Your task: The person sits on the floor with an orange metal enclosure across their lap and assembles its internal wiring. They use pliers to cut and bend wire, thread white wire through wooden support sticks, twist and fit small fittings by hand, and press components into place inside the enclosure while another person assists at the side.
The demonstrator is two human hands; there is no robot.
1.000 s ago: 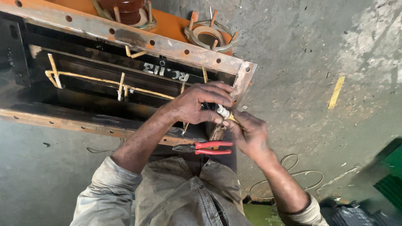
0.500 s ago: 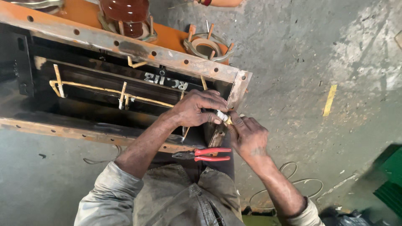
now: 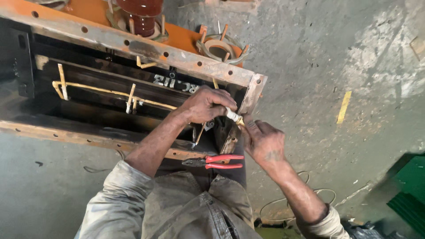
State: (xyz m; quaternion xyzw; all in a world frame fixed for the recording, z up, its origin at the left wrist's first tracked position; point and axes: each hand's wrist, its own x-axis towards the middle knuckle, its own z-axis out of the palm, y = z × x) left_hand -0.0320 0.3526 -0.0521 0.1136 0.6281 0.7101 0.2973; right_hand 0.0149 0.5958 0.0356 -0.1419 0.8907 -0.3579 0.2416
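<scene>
While pinched between left hand [image 3: 204, 105] and right hand [image 3: 262, 142]: white sleeve [image 3: 232, 116], at tank [image 3: 133, 48] corner, unfinished. Pliers [image 3: 217, 161] idle on lap.

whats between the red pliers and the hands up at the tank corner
In the head view, the dark tank wall and its rusty lower rim lie between the red-handled pliers and the left hand; the right hand is beside them.

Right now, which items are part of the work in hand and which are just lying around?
In hand:
left hand and right hand, both on the small white lead end
rusty open tank frame

Lying about:
red-handled pliers
yellow strip on floor
loose wire loop
green object
</scene>
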